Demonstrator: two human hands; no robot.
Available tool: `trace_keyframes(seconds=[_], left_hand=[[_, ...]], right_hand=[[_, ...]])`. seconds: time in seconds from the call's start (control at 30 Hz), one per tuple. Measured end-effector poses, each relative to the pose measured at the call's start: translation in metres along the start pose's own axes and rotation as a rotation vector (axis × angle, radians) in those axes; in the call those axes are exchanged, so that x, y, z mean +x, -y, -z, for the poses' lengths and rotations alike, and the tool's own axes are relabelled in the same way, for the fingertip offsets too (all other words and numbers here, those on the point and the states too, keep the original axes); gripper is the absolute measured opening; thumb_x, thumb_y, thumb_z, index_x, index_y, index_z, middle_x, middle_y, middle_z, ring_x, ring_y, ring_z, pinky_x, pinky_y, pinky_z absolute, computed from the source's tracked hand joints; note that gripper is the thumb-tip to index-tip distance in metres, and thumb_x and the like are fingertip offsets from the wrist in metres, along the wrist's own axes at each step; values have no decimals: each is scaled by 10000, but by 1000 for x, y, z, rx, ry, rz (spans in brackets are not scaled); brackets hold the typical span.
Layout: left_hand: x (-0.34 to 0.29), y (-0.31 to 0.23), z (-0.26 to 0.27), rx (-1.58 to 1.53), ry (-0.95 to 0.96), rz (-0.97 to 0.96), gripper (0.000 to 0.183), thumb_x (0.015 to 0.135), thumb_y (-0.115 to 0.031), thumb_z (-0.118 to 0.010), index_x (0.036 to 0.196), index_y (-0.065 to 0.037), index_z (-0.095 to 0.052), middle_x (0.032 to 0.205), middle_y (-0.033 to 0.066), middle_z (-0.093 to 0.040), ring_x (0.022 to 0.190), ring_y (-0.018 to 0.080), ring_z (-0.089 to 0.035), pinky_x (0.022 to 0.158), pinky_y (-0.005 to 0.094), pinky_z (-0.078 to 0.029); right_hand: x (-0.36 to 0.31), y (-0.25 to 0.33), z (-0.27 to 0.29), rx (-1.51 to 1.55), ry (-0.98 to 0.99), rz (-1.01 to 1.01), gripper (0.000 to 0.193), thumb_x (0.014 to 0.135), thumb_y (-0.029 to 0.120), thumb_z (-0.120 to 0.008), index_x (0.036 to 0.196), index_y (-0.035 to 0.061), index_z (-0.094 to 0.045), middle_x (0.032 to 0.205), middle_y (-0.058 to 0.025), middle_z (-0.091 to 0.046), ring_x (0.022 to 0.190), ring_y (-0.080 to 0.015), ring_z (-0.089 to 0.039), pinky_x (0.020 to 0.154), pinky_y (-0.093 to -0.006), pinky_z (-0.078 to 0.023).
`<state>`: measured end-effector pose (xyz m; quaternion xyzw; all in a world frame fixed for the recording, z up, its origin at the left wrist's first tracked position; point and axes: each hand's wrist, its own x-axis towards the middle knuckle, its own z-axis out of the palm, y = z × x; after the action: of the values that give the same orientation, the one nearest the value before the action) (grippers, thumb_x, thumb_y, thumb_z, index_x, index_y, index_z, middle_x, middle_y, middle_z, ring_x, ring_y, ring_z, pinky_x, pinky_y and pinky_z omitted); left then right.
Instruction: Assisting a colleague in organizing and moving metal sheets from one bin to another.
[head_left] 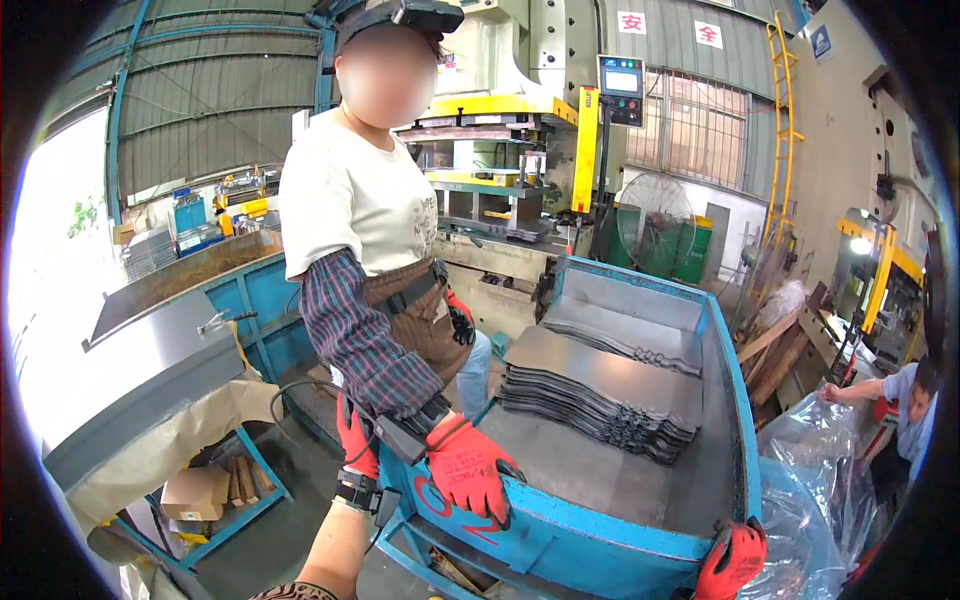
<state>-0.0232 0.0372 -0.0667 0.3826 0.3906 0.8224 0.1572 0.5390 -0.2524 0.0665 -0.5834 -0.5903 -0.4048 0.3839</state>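
Note:
My left hand (357, 437), in a red glove with a wrist strap, reaches up beside a co-worker's plaid-sleeved forearm. That arm and its wrist device hide my fingers, so their hold does not show. At the lower right, my right hand (733, 562), also red-gloved, is closed over the near right corner of a blue metal bin (600, 518). Stacked wavy-edged sheet metal plates (595, 390) lie inside it. Between my hands, the co-worker's red-gloved hand (470, 472) rests on the bin's near rim.
The co-worker (360, 200) stands at the bin's left side. A sheet-topped table (150, 370) is on the left, with a cardboard box (195, 493) below. Behind stand a press (490, 190) and a fan (655, 222). Another person (915, 410) handles clear plastic sheeting (810, 490) at right.

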Motion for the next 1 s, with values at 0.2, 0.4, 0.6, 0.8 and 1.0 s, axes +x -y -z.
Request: trace_keyframes(seconds=[0.2,0.4,0.6,0.8,1.0], left_hand=[[-4,-12,-9,18,-16,-35,543,1015,-138,-547,1525,4,-429,1536,171,-475,1407,283,-453,1181,384,-332],[-5,-15,-9,-102,-1,-8,561,1018,-126,-538,1548,-11,-395,1548,166,-461,1411,273,-450,1180,379,-340],[-3,-13,-8,-112,4,-5,559,1011,-118,-534,1543,-7,-401,1543,168,-466,1407,276,-451,1181,383,-338],[-1,-10,-5,-57,0,-33,553,1002,-112,-530,1532,0,-416,1535,173,-475,1402,283,-453,1183,389,-335],[-1,19,-13,66,21,-96,548,993,-105,-526,1521,8,-431,1526,177,-483,1396,289,-454,1184,395,-332]], right_hand=[[3,3,4,-47,23,4,182,986,135,-623,1073,-17,-672,992,-176,-697,922,-394,-679,837,-483,-568],[0,2,1,-40,-3,9,163,971,116,-646,1057,-19,-674,985,-180,-700,912,-389,-682,816,-472,-568],[-1,3,0,-56,-10,39,153,958,91,-666,1061,-22,-666,980,-184,-694,898,-380,-681,803,-462,-572],[0,1,-3,-39,-43,72,149,945,73,-684,1058,-23,-660,982,-183,-690,873,-382,-673,803,-467,-572],[-15,-12,8,-24,120,-59,256,922,126,-606,1124,-21,-660,1067,-186,-682,993,-375,-663,930,-483,-531]])
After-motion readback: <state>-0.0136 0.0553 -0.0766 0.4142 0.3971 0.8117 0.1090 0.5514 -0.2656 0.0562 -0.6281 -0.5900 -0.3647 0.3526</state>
